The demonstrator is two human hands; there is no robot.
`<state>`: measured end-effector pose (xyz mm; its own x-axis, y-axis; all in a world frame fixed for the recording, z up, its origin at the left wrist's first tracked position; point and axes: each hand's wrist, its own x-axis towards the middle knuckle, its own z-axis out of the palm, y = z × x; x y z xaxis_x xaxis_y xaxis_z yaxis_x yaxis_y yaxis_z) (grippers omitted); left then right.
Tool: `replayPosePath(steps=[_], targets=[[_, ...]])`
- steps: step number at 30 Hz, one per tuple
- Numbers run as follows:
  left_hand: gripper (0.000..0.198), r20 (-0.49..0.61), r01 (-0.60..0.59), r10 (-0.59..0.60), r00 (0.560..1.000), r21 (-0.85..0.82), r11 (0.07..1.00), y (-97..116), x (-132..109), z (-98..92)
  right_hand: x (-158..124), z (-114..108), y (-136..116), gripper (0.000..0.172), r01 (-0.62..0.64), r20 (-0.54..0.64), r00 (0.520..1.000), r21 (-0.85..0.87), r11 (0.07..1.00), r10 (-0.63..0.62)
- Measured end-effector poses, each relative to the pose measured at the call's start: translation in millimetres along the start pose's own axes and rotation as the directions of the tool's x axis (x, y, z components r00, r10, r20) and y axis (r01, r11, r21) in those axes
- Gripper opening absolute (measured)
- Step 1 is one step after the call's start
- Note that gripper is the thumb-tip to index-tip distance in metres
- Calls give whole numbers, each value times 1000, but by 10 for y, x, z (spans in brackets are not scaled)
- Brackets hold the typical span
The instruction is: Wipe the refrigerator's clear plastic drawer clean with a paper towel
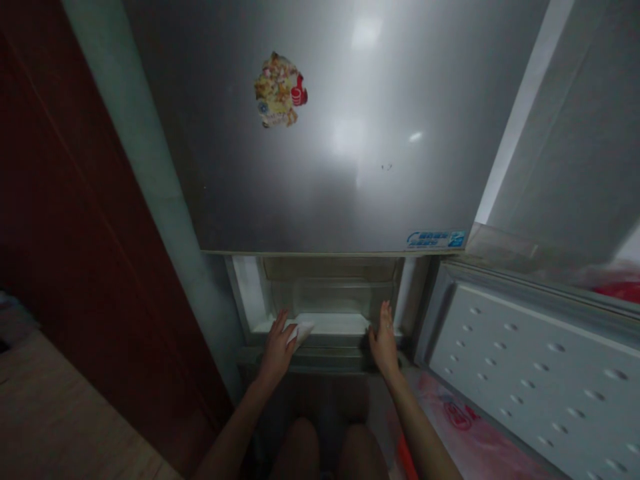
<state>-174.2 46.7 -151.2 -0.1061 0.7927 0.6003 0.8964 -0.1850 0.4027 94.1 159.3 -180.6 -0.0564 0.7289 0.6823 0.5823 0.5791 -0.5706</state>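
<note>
My left hand (277, 350) is at the left front of the lower fridge compartment (330, 325). A crumpled white piece (303, 331), like a tissue or thin cloth, is tucked under its thumb, while the other fingers point forward. At the compartment's right side, my right hand (384, 343) is held with its fingers stretched out and nothing visible in it. Whether its fingertips touch the frame or a drawer, I cannot tell. Inside, a pale drawer front or panel (345, 293) shows dimly between the two hands.
The lower door (525, 373), dimpled white inside, is swung open to the right. Above, the silver upper door (340, 193) is closed and carries a torn food sticker (280, 90). A dark red wooden panel (100, 200) stands left; a pinkish plastic bag (450, 417) lies below the open door.
</note>
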Motion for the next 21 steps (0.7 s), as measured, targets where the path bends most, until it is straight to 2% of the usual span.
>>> replayPosePath(steps=[5,8,11,13,16,18,19,21], targets=[[39,101,204,-185,977,-227,952,188,-83,-131,-10,-40,1,72,-2,-2,1000,25,1000,3],[38,147,318,-284,948,-337,886,306,-110,-205,-32,-89,-28,71,0,4,1000,52,999,0],[41,135,382,-365,921,-487,785,373,-137,-202,-103,-158,-88,66,3,-4,1000,80,997,-2],[42,179,461,-455,872,-612,643,416,-166,-158,-209,-226,-151,61,0,-4,1000,103,995,1],[39,358,595,-594,720,-759,264,524,-236,-80,-498,-386,-248,55,-22,43,999,142,990,16],[32,477,617,-609,633,-787,25,626,-297,-49,-767,-554,-267,49,-43,76,997,147,988,32],[30,527,619,-595,607,-783,-61,680,-330,-39,-912,-665,-251,46,-45,96,995,139,989,32],[29,609,635,-542,580,-754,-167,787,-397,-20,-1195,-958,-164,42,-32,102,995,101,994,22]])
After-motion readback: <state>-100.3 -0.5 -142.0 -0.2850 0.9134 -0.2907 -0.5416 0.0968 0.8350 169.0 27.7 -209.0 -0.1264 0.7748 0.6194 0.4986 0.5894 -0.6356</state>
